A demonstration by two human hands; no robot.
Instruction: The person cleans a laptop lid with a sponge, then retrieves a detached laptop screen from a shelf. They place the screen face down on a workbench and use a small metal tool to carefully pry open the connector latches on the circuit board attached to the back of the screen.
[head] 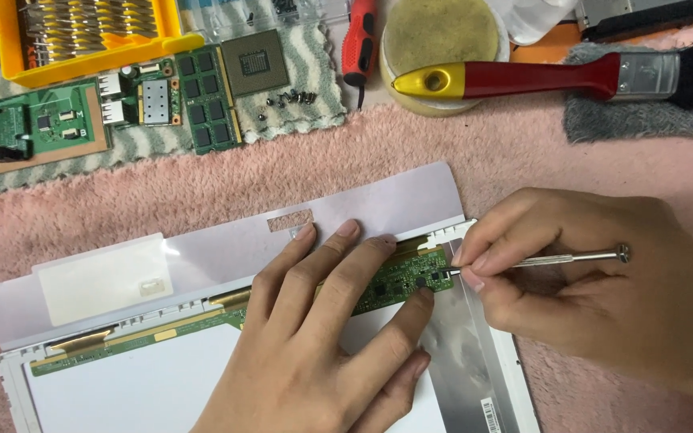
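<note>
Left hand [326,337]: lies flat and spread on the display panel [162,385], fingers extended, fingertips pressing down on and beside the green strip board [403,281]; it grips nothing, only pins the work.
Right hand [595,281]: closed in a pinch round a slim metal precision screwdriver [559,259], thumb and forefinger near the tip, which meets the right end of the strip board.
Display panel: lies back-side up on the pink fleecy cloth [523,160], nearest the camera, its white frame and silvery foil edge showing at the right.
Strip board: runs along the panel's upper edge and appears still seated; whether any screw holds it cannot be told under the fingers.
Protective flap [226,240]: pale plastic sheet already folded up and away from the board, so that the board is laid bare.
Progress, as a judgement: uncovering looks done; freeing the board at its right end is in hand; the left stretch of the board looks untouched.
Loose screws [286,100]: a small dark cluster on the grey patterned mat, well apart from the panel.
Other boards: memory module [206,96], processor chip [254,62] and a green circuit board [34,128] already laid out beyond.
Farthest: yellow bit case [90,36], red-handled screwdriver [360,40], red-and-yellow brush [539,78].
</note>
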